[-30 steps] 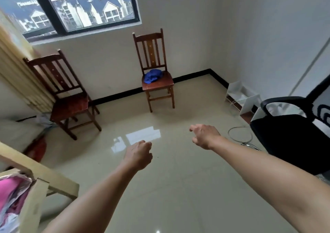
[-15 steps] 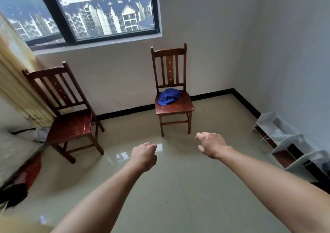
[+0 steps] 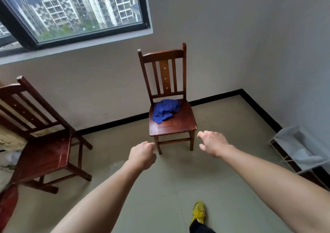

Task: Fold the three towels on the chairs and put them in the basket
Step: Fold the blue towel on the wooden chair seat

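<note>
A crumpled blue towel (image 3: 166, 110) lies at the back left of the seat of a brown wooden chair (image 3: 174, 124) standing against the far wall. My left hand (image 3: 142, 155) hovers in front of the chair's left front leg, fingers curled into a loose fist, holding nothing. My right hand (image 3: 212, 144) is stretched out just right of the seat's front corner, fingers apart and empty. Neither hand touches the chair or towel. No basket is in view.
A second wooden chair (image 3: 42, 154) with a bare seat stands at the left. A white wire shelf rack (image 3: 300, 150) sits against the right wall. My foot in a yellow shoe (image 3: 198, 213) is on the tiled floor below. A window is above.
I have walked closer to the chair with the blue towel; it now looms larger and both hands are near its front edge. The office chair and bed have left the view.
</note>
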Available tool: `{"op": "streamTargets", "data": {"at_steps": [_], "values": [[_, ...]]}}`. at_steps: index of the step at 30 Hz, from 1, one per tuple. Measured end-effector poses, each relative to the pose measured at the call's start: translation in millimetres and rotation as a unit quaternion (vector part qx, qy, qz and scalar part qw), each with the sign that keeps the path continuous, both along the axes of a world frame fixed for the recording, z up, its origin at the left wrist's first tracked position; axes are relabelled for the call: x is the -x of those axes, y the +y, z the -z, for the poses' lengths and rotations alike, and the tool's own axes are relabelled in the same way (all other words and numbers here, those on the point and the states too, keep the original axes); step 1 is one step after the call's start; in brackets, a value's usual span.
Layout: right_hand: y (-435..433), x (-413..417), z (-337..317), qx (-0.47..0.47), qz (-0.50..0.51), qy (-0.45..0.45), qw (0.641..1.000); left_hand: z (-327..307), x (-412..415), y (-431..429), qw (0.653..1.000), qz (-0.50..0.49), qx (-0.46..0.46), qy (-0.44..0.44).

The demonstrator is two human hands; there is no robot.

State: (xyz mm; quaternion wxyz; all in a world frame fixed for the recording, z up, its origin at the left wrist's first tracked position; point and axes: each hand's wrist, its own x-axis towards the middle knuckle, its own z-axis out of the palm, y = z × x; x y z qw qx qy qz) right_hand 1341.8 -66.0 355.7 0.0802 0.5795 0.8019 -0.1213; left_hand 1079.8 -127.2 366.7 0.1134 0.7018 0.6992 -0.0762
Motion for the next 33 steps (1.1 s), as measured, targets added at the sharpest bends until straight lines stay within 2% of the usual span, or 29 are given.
{"op": "streamTargets", "data": {"at_steps": [5, 9, 16, 24, 29, 33], "values": [[125, 5, 14, 0.029, -0.021, -0.016, 0.999, 7, 6, 110, 0.998, -0.057, 0.010, -0.026], [193, 20, 20, 0.055, -0.056, -0.028, 0.997, 16, 16, 155, 0.993, -0.098, 0.043, -0.046], [326, 75, 60, 0.086, -0.093, -0.030, 0.991, 75, 58, 270, 0.984, -0.134, 0.102, -0.065], [451, 104, 135, 0.153, -0.045, -0.044, 0.986, 157, 91, 412, 0.966, -0.143, 0.187, -0.110], [504, 119, 177, 0.181, -0.037, -0.055, 0.981, 199, 90, 456, 0.941, -0.189, 0.227, -0.163], [557, 139, 231, 0.185, -0.039, -0.057, 0.980, 257, 89, 481, 0.903, -0.271, 0.262, -0.208]]}}
